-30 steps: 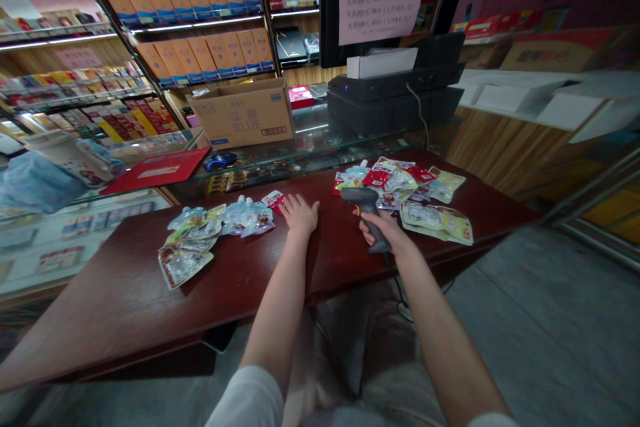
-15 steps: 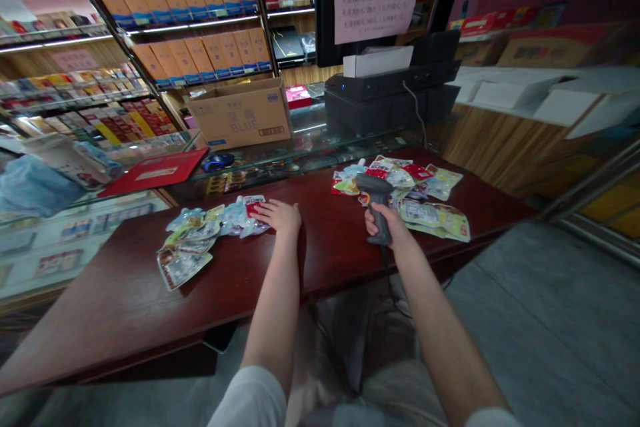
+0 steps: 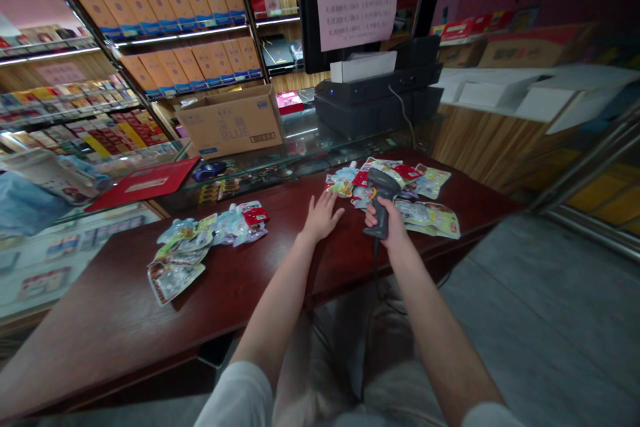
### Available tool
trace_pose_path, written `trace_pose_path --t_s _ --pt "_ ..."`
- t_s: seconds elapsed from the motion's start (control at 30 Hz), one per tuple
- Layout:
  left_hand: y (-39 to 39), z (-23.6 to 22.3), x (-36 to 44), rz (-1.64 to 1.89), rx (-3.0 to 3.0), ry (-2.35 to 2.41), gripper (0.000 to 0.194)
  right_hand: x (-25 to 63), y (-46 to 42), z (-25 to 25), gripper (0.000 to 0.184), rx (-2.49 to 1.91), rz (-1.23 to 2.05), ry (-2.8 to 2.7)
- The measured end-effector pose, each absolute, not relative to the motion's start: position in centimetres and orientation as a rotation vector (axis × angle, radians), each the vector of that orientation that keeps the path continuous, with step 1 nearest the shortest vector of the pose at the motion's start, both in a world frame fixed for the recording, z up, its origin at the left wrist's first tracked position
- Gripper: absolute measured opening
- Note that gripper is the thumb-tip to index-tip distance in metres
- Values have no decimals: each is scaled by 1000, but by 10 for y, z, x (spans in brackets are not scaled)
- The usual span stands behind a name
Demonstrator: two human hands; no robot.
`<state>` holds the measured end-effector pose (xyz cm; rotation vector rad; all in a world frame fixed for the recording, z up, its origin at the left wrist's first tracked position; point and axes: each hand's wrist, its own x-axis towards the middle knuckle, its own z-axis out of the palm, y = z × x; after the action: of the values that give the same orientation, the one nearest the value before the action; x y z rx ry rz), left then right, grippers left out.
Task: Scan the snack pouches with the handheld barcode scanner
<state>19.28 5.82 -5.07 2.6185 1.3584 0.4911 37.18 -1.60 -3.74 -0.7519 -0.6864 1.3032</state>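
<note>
My right hand is wrapped round the handle of a dark grey barcode scanner, its head over the right-hand pile of snack pouches. My left hand is open and palm down, with its fingertips at the near left edge of that pile, by a yellow and light blue pouch. Whether they touch it I cannot tell. On the left part of the dark red table lies another group of pouches, with a red and white pouch at its right end.
Behind the dark red table runs a glass counter with an open cardboard box, a red folder and a blue computer mouse. A monitor with a pink paper sign stands above a black cash register. The scanner's cable hangs toward my lap.
My left hand has left the red and white pouch in the left group and moved right to the right-hand pile. The scanner has shifted slightly right in my right hand.
</note>
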Motion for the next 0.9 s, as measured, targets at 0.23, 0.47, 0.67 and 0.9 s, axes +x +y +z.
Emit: trace_pose_path --t_s 0.23,0.47,0.67,0.9 --pt "69 -50 212 468 2711 1303 68 372 -13 -41 35 -725 1326 -685" --pt "67 -45 216 600 2685 1396 54 371 -13 -39 36 -756 1328 -647" --pt "65 -42 210 618 2315 1887 74 371 -18 -36 37 -775 1300 -725" --pt "73 -40 209 465 2148 1723 67 370 -17 -37 37 -772 1325 -703"
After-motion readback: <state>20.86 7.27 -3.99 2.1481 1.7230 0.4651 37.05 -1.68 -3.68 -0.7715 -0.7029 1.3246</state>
